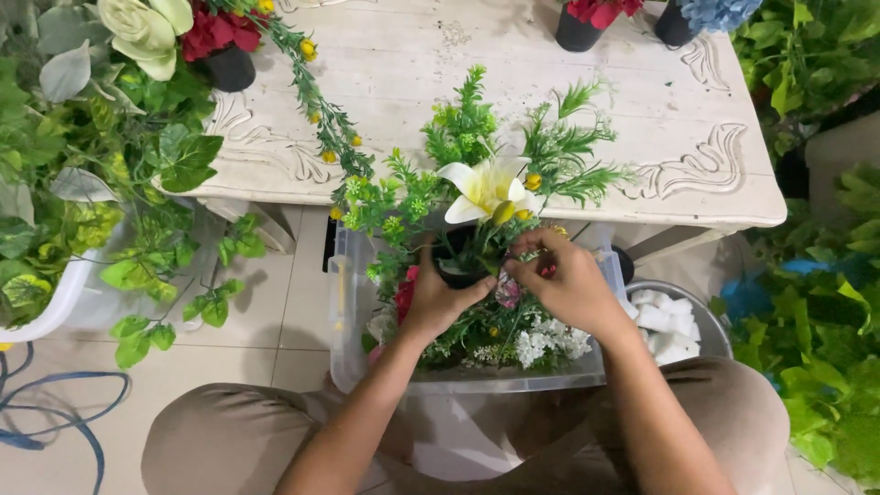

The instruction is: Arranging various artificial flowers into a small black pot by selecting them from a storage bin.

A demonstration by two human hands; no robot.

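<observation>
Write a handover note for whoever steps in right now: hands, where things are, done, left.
Left hand: gripping the small black pot from the left, above the clear plastic bin.
Right hand: fingertips pinching at stems by the pot's rim.
Done: white lily and green sprigs stand in the pot.
Left: loose artificial flowers lie in the bin; arrangement looks unfinished.
Nearby: white table, bowl of white foam pieces.

pot (456, 266) above bin (353, 312), between left hand (435, 298) and right hand (564, 284) | bin before desk (550, 137) | bowl (706, 321) right of bin | two pots (576, 35) on desk's far edge
</observation>
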